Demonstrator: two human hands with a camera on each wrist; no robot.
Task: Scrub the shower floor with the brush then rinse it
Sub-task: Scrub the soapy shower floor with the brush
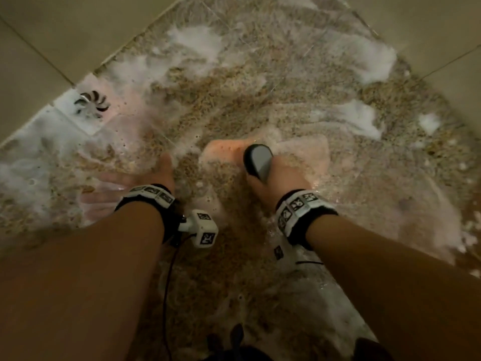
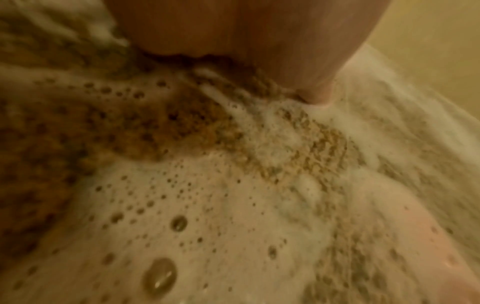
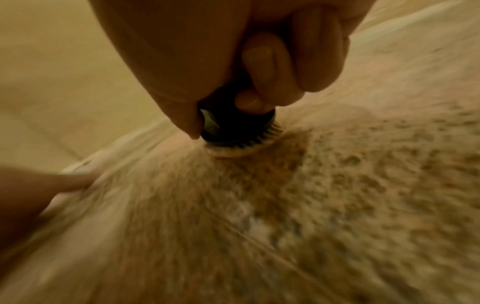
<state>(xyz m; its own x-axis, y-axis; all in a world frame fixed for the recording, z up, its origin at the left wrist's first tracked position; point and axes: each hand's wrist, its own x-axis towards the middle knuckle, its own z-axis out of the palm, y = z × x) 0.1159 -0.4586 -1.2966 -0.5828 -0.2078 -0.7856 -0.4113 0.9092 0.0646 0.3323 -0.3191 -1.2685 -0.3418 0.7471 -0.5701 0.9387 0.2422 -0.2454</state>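
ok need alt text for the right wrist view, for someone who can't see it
The right hand grips a dark brush upright, its bristles pressed onto the wet speckled shower floor. Part of the left hand rests on the floor at the left edge, below a pale wall; the picture is blurred.

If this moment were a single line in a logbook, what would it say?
stage: scrubbing | right hand: grips brush, bristles on soapy shower floor | left hand: flat on floor | drain: foam around | rinse: not begun

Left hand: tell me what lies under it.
The left hand rests flat, fingers spread, on the speckled shower floor, with soapy foam around it. The floor directly beneath the palm is covered, so its state cannot be seen.
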